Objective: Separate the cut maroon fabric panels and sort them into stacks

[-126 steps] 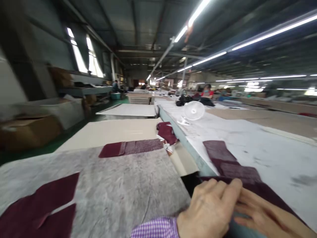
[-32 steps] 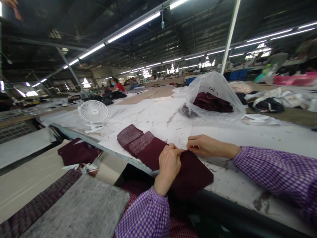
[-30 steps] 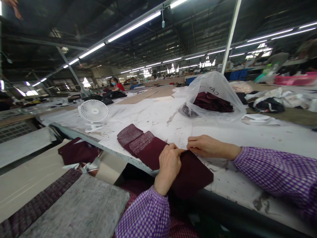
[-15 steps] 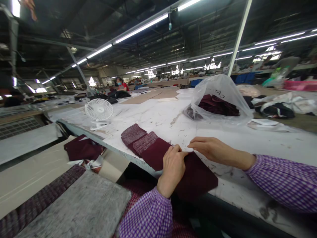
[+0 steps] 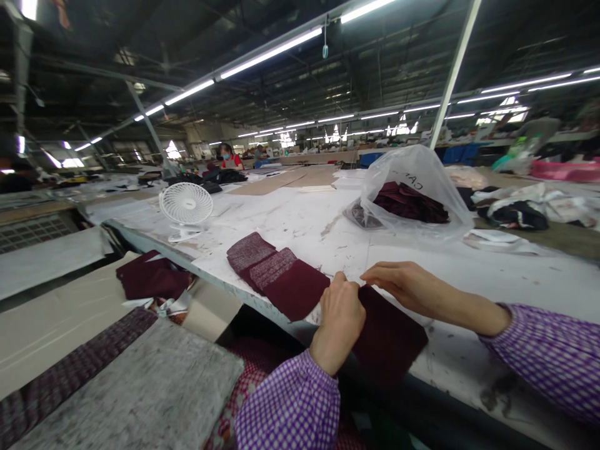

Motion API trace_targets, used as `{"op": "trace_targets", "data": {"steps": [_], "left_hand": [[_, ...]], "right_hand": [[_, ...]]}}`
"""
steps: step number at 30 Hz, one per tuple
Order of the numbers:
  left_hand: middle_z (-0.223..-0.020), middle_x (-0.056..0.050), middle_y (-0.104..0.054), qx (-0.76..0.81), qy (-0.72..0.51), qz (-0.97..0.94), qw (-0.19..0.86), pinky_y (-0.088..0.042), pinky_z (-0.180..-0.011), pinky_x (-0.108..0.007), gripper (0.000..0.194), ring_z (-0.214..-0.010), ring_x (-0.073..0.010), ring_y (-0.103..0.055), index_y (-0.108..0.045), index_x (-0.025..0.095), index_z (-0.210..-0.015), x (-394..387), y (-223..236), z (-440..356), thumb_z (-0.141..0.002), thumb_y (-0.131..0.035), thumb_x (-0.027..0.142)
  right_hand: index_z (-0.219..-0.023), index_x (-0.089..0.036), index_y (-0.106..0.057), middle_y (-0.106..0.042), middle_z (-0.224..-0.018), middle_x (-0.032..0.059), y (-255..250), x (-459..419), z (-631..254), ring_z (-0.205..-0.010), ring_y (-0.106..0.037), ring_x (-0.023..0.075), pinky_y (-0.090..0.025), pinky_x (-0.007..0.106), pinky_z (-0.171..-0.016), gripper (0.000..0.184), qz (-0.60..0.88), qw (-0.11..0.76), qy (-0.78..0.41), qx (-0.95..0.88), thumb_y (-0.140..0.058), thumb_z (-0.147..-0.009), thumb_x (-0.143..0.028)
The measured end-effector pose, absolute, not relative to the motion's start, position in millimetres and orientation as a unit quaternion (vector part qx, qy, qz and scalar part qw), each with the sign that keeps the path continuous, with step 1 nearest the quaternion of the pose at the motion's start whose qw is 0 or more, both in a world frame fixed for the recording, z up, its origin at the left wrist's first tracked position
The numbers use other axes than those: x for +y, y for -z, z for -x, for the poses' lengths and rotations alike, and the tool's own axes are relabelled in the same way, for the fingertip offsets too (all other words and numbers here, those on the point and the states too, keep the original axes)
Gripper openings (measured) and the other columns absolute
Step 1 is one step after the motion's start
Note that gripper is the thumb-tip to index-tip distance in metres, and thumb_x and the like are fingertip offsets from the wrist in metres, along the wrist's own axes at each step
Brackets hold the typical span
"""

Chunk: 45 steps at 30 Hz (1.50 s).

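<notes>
My left hand (image 5: 341,317) is closed on a dark maroon fabric piece (image 5: 391,334), gripping its left end. That piece hangs partly over the table's front edge. My right hand (image 5: 405,284) is held over the upper edge of the same piece, its fingers stretched out and close together. The fingertips are at the fabric corner; whether they press on it I cannot tell. Left of my left hand, overlapping maroon fabric pieces (image 5: 297,287) lie on the white table (image 5: 300,215). Some of them have a speckled grey-maroon band (image 5: 274,265).
A white fan (image 5: 186,204) stands at the table's left edge. Farther back is a clear plastic bag (image 5: 424,175) holding maroon fabric. Maroon cloth (image 5: 152,277) and a grey mottled slab (image 5: 150,381) lie at lower left. A person in red (image 5: 232,161) is in the distance.
My left hand has moved slightly right, carrying the fabric piece, which now sits apart from the pieces on the left. The right hand has shifted a little right too.
</notes>
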<state>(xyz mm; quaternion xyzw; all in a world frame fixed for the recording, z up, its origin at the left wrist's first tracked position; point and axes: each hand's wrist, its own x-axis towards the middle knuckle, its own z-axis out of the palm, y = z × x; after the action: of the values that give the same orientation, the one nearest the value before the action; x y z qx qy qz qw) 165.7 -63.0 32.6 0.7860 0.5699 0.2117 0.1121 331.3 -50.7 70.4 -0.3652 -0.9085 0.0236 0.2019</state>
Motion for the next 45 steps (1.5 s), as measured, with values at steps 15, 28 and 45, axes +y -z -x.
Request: {"op": "trace_targets", "data": {"steps": [15, 28, 45], "left_hand": [[-0.081, -0.002, -0.059, 0.524, -0.241, -0.814, 0.065, -0.04, -0.066, -0.027, 0.027, -0.078, -0.0163, -0.055, -0.069, 0.025, -0.091, -72.0, -21.6, -145.4, -0.09, -0.044, 0.017], [-0.087, -0.002, -0.056, 0.465, -0.26, -0.845, -0.048, -0.036, -0.073, -0.032, 0.022, -0.082, -0.0173, -0.046, -0.063, 0.021, -0.092, -87.7, -9.7, -115.5, -0.092, -0.042, 0.015], [-0.083, -0.001, -0.061, 0.477, -0.399, -0.772, 0.136, -0.04, -0.078, -0.029, 0.011, -0.083, -0.0157, -0.051, -0.064, 0.019, -0.09, -89.8, -17.7, -83.4, -0.088, -0.053, 0.022]], "right_hand": [[-0.103, -0.019, -0.064, -0.066, -0.1, 0.0082, -44.9, -41.5, -339.4, -0.086, -0.062, 0.017, -0.049, 0.029, -0.077, 0.03, 0.367, 0.14, -0.04, -0.919, -0.037, -0.09, -0.017], [-0.115, -0.022, -0.063, -0.062, -0.116, 0.0079, -44.0, -40.6, -345.4, -0.098, -0.061, 0.0186, -0.048, 0.029, -0.083, 0.043, 0.322, 0.082, -0.031, -0.943, -0.037, -0.085, -0.004], [-0.131, -0.037, -0.048, -0.057, -0.087, 0.0027, -50.5, -46.0, -327.4, -0.052, -0.047, 0.0083, -0.03, 0.023, -0.052, 0.072, 0.292, -0.005, 0.167, -0.942, -0.041, -0.073, 0.004]]}}
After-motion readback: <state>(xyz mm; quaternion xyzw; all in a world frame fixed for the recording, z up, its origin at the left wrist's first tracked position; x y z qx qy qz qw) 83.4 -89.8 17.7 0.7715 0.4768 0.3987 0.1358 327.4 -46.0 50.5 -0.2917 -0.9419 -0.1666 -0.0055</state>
